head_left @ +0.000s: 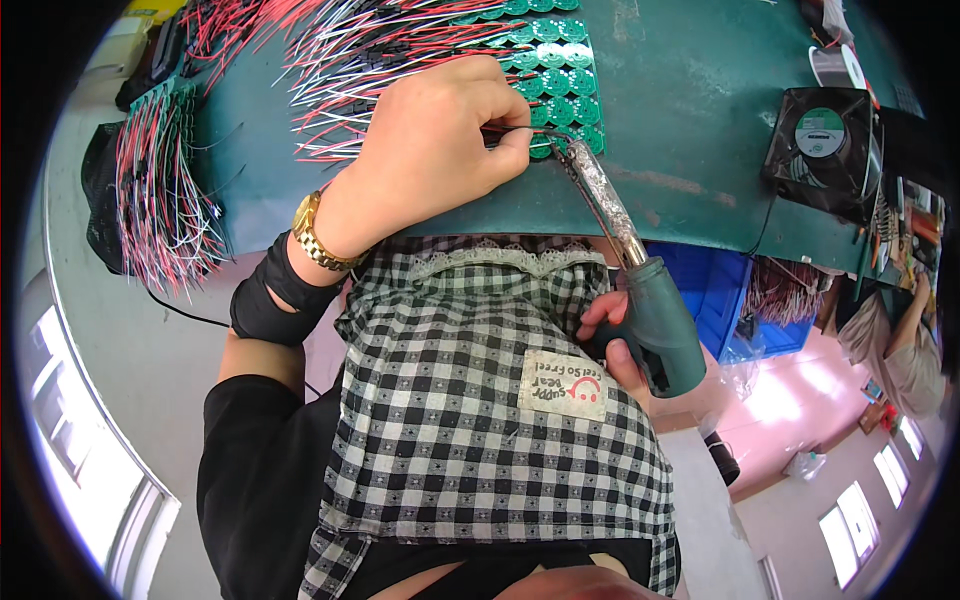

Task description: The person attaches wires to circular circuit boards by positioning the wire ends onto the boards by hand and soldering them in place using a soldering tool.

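My left hand (430,135), with a gold watch (312,232) on its wrist, is closed in a pinch on a thin dark wire (545,131) at the near edge of a panel of round green circuit boards (553,82). Rows of red, white and black wires (390,62) fan out leftward from the panel. In my right hand (622,345) is a soldering gun (660,320) with a dark green handle and a scorched metal barrel. Its tip reaches the panel's near edge beside my left fingertips; whether it touches the wire I cannot tell.
At the bench's left edge hangs another wired board bundle (165,190). A black fan (822,140) and a spool (838,67) stand on the green bench (690,130) to the right. Below the bench sits a blue bin (700,290). Another person's arm (908,325) shows at far right.
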A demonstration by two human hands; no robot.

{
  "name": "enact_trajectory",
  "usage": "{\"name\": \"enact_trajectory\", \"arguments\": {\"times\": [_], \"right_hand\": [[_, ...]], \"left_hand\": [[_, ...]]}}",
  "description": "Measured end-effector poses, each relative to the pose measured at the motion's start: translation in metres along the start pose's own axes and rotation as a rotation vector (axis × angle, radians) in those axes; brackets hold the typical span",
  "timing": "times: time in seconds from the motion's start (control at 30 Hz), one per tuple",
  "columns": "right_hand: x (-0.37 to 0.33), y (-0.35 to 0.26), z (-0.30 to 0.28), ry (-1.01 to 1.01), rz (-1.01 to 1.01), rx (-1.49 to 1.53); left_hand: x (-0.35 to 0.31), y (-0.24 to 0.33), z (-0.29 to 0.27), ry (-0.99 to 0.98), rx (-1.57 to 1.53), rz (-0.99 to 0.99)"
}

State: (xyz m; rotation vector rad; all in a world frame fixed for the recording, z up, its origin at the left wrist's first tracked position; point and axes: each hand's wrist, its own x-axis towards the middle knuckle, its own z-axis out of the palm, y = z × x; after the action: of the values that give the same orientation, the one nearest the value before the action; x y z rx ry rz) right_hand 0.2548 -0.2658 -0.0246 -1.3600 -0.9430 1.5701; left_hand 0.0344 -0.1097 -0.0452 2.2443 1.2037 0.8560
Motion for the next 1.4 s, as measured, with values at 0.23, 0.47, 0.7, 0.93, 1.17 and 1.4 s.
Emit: {"name": "enact_trajectory", "arguments": {"times": [0.23,0.47,0.7,0.93,1.17,1.4], "right_hand": [[-0.005,0.017,-0.006,0.043,-0.126,0.027],[-0.006,0.013,-0.015,0.024,-0.063,-0.028],[-0.007,0.022,-0.016,0.013,-0.118,0.015],[-0.005,0.017,-0.011,0.021,-0.149,0.023],[-0.003,0.012,0.000,-0.013,-0.046,-0.007],[-0.005,0.016,-0.003,0.023,-0.017,0.028]], "left_hand": [[0.000,0.000,0.000,-0.002,-0.004,0.028],[0.000,-0.002,-0.004,-0.038,0.002,0.038],[-0.001,0.004,-0.009,-0.057,-0.062,0.026],[-0.004,0.007,0.001,-0.031,-0.004,-0.014],[-0.003,0.006,0.004,-0.008,0.025,0.009],[-0.001,0.008,0.005,0.019,0.102,0.047]]}}
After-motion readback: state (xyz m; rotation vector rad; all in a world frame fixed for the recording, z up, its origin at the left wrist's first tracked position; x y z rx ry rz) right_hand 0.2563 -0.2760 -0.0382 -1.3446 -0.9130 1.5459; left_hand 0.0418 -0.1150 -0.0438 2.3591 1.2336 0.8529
